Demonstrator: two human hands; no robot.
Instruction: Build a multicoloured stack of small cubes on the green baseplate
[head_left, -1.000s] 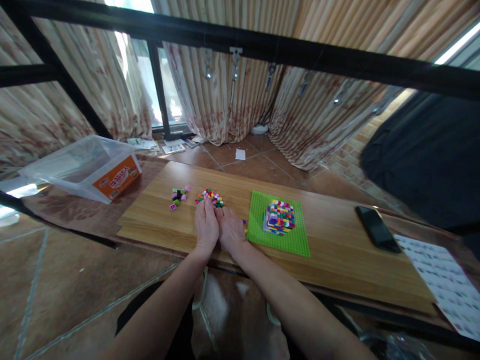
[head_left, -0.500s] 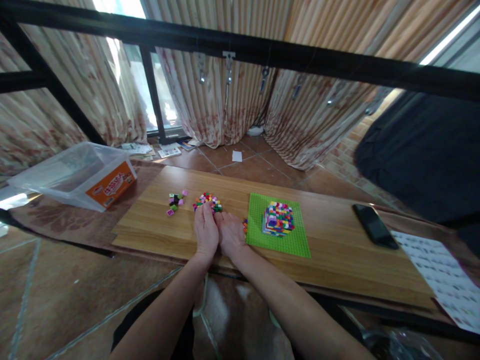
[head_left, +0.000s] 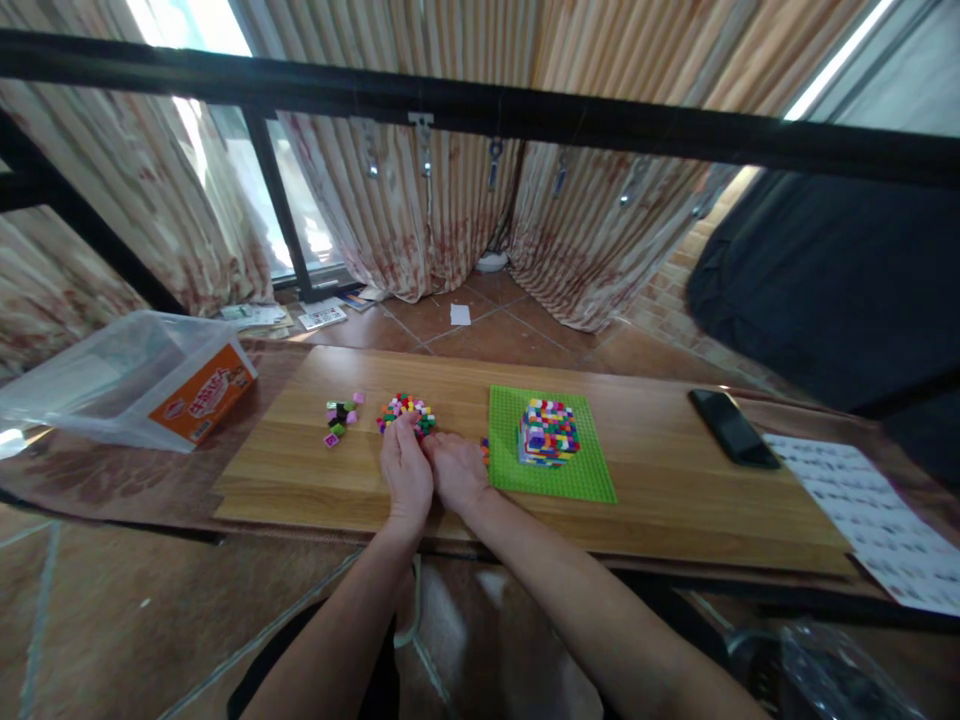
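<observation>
Striped curtains point(head_left: 465, 200) & tiled floor behind; wooden tabletop point(head_left: 675, 525) runs across in front. Past its L edge, clear bin w/ orange label point(head_left: 191, 345) on brown cloth point(head_left: 150, 490). Toward L end of tabletop, small cluster of pink, green & black bricks point(head_left: 342, 412), then bigger multicolour brick pile point(head_left: 405, 405), nearer far edge than near. L hand point(head_left: 406, 475) at pile's near side, fingers straight & together, fingertips over its front; R hand point(head_left: 459, 470) just beside, fingers curled in. Can't tell if either grips a brick, undersides hidden. Few orange/purple bricks point(head_left: 485, 452) just R of R hand, by green baseplate point(head_left: 600, 480), which sits abt midway betw. far & near edges, stacked brick block point(head_left: 549, 435) on it. Phone point(head_left: 733, 428) near far R corner, printed sheet point(head_left: 885, 520) along R edge. Vs. a sec ago: view's swung a bit, hands still together at pile, block looks same; so brick handling seems to be staying at pile, nothing visibly added to block.
</observation>
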